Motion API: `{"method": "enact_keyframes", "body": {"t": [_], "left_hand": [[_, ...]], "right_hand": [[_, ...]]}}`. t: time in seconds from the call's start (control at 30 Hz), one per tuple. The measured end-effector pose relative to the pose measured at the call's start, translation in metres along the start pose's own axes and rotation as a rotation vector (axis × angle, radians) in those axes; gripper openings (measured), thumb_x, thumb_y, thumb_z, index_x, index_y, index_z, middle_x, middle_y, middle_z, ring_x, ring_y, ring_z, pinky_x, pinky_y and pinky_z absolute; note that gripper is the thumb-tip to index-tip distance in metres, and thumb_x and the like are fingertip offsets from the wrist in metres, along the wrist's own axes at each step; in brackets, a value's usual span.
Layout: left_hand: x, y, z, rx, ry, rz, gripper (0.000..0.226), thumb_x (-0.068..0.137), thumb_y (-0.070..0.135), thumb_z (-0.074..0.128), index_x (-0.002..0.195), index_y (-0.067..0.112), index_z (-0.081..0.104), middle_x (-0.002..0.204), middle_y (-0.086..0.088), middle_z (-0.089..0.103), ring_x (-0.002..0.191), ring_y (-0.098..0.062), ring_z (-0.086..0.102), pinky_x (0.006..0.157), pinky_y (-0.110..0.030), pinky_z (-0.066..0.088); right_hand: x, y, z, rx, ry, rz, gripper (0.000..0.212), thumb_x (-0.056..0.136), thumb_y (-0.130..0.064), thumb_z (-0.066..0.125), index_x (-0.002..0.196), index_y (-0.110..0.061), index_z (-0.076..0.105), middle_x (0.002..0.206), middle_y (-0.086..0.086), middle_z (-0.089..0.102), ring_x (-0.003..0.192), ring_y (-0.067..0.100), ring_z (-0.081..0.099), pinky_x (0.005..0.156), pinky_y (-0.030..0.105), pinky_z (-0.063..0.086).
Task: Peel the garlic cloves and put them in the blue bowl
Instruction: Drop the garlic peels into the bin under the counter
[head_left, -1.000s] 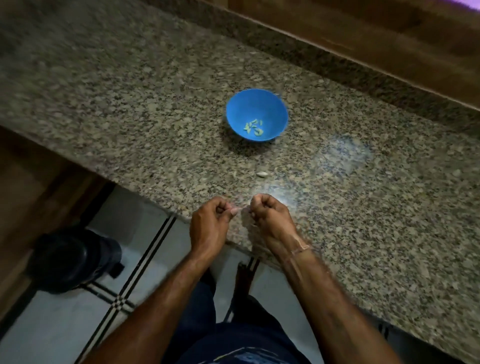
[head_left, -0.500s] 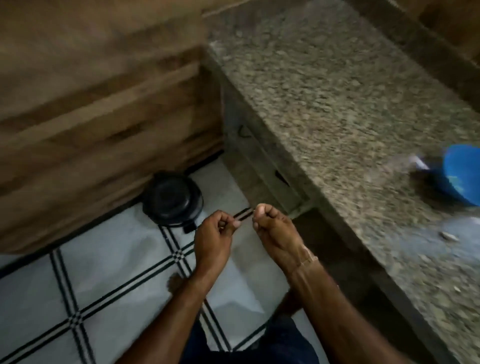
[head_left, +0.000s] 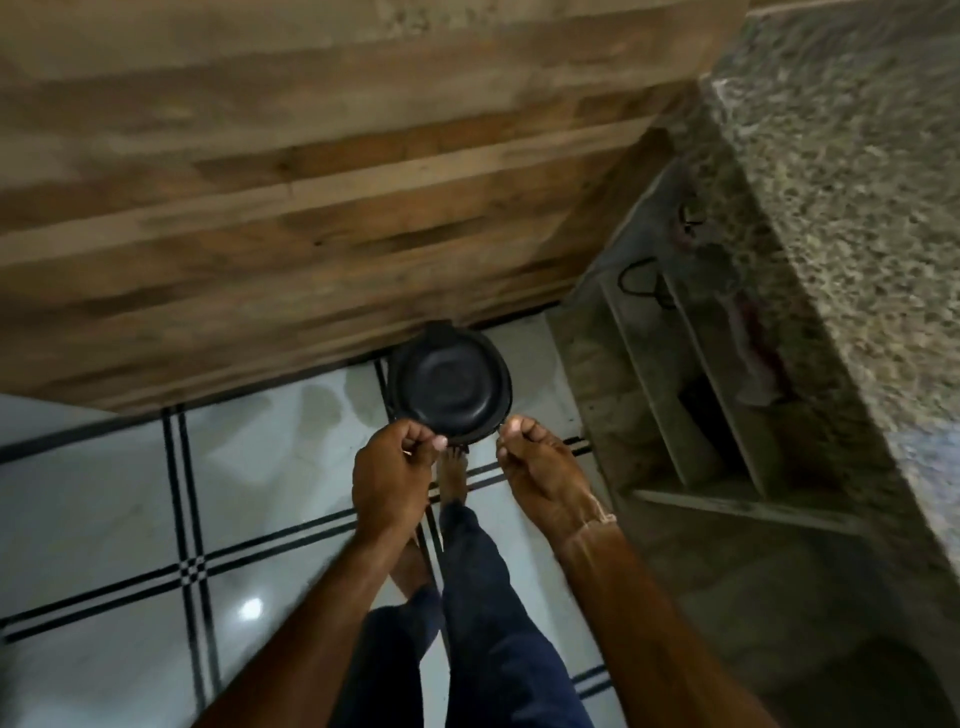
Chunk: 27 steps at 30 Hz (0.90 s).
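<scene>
The view is turned away from the counter, so the blue bowl is out of sight. Both hands hang over the tiled floor, just in front of a black lidded bin. My left hand has its fingers curled, and thumb and forefinger pinch a small pale scrap of garlic skin. A short gap to the right, my right hand bunches its fingertips around something small, apparently the garlic clove, which the fingers almost entirely hide. The hands do not touch each other.
The speckled granite counter runs down the right edge, with open shelves beneath it. A wooden cabinet front fills the top. My legs and bare feet stand on the white floor tiles with black lines.
The view has swung left from the counter and bowl down to the floor and bin. Both hands left the counter edge and now hang by the bin, slightly further apart.
</scene>
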<state>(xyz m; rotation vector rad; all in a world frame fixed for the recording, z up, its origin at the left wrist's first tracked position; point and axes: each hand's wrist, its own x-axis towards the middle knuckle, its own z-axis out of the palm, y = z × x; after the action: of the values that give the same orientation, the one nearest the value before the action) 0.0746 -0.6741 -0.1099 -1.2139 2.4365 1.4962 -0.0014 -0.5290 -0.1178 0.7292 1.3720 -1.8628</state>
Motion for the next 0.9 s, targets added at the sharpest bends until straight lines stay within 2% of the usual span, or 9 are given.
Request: {"method": "enact_keyframes", "body": {"t": [0.13,0.23,0.33,0.4,0.5,0.6,0.7,0.8,0.9], "left_hand": [[0.055,-0.022,0.014,-0.014,0.0,-0.089,0.016,0.095,0.026,0.073,0.082,0.02,0.067,0.078,0.012,0.067,0.074,-0.002,0.06,0.064,-0.019,0.041],[0.095,-0.052,0.04,0.0,-0.061,-0.21,0.016,0.097,0.028,0.072,0.085,0.018,0.068,0.082,0.007,0.069,0.074,-0.004,0.061,0.065,-0.019,0.044],[0.129,-0.097,0.071,-0.054,-0.21,-0.443,0.016,0.093,0.03,0.076,0.084,0.016,0.073,0.089,-0.005,0.075,0.083,-0.021,0.07,0.08,-0.039,0.06],[0.148,-0.121,0.092,-0.094,-0.251,-0.553,0.019,0.085,0.032,0.083,0.074,0.019,0.073,0.088,-0.013,0.077,0.088,-0.034,0.073,0.086,-0.049,0.061],[0.18,-0.146,0.125,-0.174,-0.184,-0.641,0.021,0.077,0.033,0.089,0.071,0.02,0.074,0.088,-0.017,0.078,0.083,-0.032,0.073,0.083,-0.048,0.061],[0.222,-0.17,0.164,-0.378,-0.116,-0.683,0.01,0.082,0.019,0.086,0.085,0.011,0.079,0.095,-0.019,0.078,0.079,-0.027,0.072,0.07,-0.035,0.057],[0.259,-0.189,0.198,-0.548,-0.094,-0.79,0.034,0.092,0.005,0.07,0.125,0.003,0.065,0.111,-0.018,0.073,0.078,-0.026,0.07,0.044,-0.019,0.049],[0.27,-0.191,0.212,-0.538,-0.105,-0.792,0.039,0.098,-0.006,0.05,0.136,-0.001,0.056,0.095,-0.01,0.062,0.067,-0.017,0.059,0.038,-0.018,0.043],[0.276,-0.192,0.219,-0.585,-0.091,-0.804,0.034,0.099,0.005,0.058,0.133,0.01,0.058,0.103,-0.007,0.065,0.081,-0.018,0.061,0.06,-0.028,0.05]], "right_hand": [[0.07,0.017,0.017,-0.047,0.041,0.065,0.023,0.102,-0.003,0.057,0.084,-0.012,0.065,0.069,0.0,0.065,0.066,0.011,0.058,0.063,0.021,0.055],[0.12,0.035,0.02,-0.052,0.084,0.129,0.021,0.103,-0.006,0.057,0.085,-0.011,0.065,0.065,0.002,0.061,0.056,0.007,0.058,0.058,0.02,0.055],[0.17,0.063,0.01,0.007,0.131,0.204,0.024,0.103,0.002,0.052,0.084,-0.007,0.063,0.069,0.004,0.06,0.053,0.005,0.058,0.053,0.017,0.053],[0.203,0.085,0.003,0.052,0.172,0.251,0.027,0.104,0.004,0.05,0.084,-0.006,0.065,0.066,0.001,0.066,0.054,0.004,0.062,0.053,0.016,0.053],[0.256,0.107,-0.002,0.079,0.228,0.279,0.022,0.102,0.006,0.053,0.087,-0.004,0.065,0.078,0.005,0.066,0.069,0.009,0.064,0.057,0.017,0.055],[0.315,0.117,-0.002,0.129,0.311,0.271,0.011,0.098,0.008,0.06,0.094,0.003,0.068,0.096,0.015,0.07,0.08,0.018,0.066,0.069,0.026,0.062],[0.355,0.123,-0.004,0.071,0.305,0.266,0.027,0.106,0.003,0.049,0.128,0.012,0.06,0.116,0.022,0.065,0.081,0.019,0.064,0.102,0.04,0.054],[0.371,0.125,-0.006,-0.011,0.292,0.293,0.032,0.107,0.005,0.041,0.137,0.008,0.052,0.114,0.014,0.059,0.084,0.018,0.06,0.083,0.038,0.056],[0.381,0.132,-0.007,0.042,0.356,0.309,0.028,0.109,0.001,0.035,0.103,0.003,0.062,0.09,0.013,0.064,0.078,0.023,0.064,0.076,0.039,0.06]]}}
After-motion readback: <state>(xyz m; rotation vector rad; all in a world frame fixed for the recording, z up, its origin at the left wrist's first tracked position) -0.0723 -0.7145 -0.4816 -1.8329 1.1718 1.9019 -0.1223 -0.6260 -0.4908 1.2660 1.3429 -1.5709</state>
